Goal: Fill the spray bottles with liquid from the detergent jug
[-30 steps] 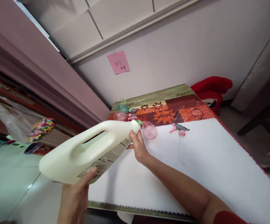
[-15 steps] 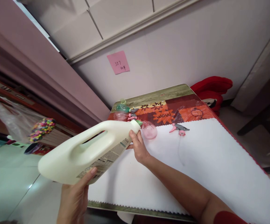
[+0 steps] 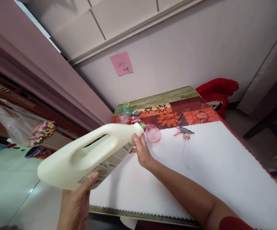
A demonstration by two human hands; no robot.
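A large cream jug (image 3: 81, 159) with a moulded handle is tilted, its neck and green spout pointing right and slightly up. My left hand (image 3: 78, 196) supports it from below near the base, thumb on the printed label. My right hand (image 3: 142, 151) grips the jug just below its neck. Right beside the spout stands a clear pink bottle (image 3: 153, 134) with a round body; I cannot tell whether the spout touches it. A grey and pink spray trigger head (image 3: 185, 131) with a thin tube lies farther right on the white cloth (image 3: 200, 179).
Behind the jug's neck stand a green spray bottle (image 3: 126, 111) and another pink bottle (image 3: 124, 119). A pink paper note (image 3: 121, 64) sticks to the wall. A red plush toy (image 3: 220, 91) is beyond the table. Left hangs a plastic bag (image 3: 9, 121) near colourful beads.
The jug's base has shifted very slightly left, together with my left hand. My right hand and the pink bottle look the same.
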